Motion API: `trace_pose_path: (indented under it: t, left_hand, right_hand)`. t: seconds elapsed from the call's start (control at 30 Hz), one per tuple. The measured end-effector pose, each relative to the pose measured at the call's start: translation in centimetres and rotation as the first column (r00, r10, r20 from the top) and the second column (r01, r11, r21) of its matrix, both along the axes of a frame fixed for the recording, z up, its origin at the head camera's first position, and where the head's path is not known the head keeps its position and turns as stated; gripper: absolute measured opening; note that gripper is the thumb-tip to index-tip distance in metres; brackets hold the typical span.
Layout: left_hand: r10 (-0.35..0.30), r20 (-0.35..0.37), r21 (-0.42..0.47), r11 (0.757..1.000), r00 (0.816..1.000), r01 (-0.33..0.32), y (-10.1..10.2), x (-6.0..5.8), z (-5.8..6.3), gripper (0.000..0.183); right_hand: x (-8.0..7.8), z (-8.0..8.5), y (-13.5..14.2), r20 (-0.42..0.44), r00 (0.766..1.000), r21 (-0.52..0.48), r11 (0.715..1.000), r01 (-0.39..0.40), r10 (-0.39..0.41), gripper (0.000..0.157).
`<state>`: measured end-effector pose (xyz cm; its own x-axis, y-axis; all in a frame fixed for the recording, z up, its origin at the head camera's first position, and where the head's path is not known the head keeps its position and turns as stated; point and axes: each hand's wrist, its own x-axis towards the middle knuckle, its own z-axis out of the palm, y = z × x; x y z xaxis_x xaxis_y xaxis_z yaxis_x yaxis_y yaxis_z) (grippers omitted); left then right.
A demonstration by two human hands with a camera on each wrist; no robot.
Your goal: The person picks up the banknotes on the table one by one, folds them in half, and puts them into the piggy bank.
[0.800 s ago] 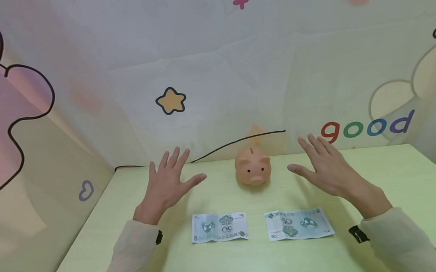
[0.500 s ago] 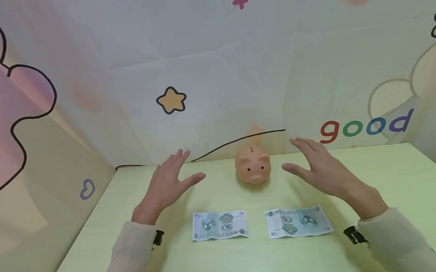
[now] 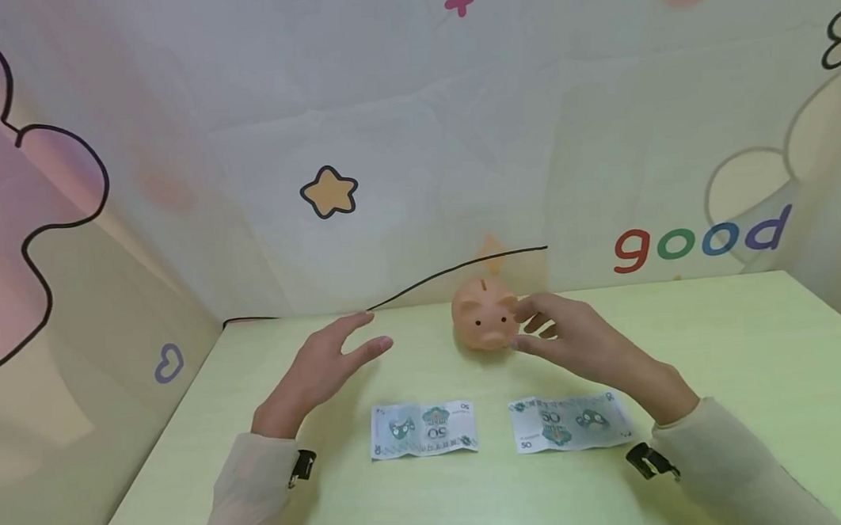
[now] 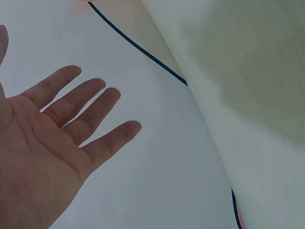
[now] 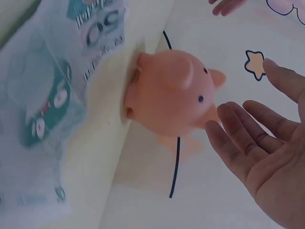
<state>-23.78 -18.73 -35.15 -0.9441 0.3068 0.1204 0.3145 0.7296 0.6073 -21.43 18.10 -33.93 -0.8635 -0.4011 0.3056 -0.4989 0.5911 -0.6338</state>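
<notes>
The piggy bank (image 3: pixel 484 313) lies just left of the right hand (image 3: pixel 574 332), the nearer, parted and holding nothing, contact unconfirmed; the left hand (image 3: pixel 323 364), wide and unladen, is well apart.

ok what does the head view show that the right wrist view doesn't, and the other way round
Only the head view shows the left banknote, the slot on top of the piggy bank and the word "good". Only the right wrist view shows the palm side of the right hand and the piggy bank's feet. Both share the piggy bank, right banknote, star drawing, table and both hands, though the left hand barely enters the wrist view.
</notes>
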Motion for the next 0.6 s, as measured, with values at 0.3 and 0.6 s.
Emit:
trace_pose_path:
  t: [0.3,0.6]
  left_hand:
    - [-0.046,0.061,0.019,0.999,0.997,0.045,-0.1,0.1,-0.6,0.057]
    - [-0.152,0.185,0.047,0.988,0.971,0.146,-0.9,-0.3,-1.5,0.041]
  right_hand:
    - [-0.5,-1.7,-2.6,0.081,0.990,0.017,0.993,-0.118,0.116,0.025]
    - [-1.6,-3.2,-5.0,0.205,0.953,0.081,0.966,-0.244,0.223,0.040]
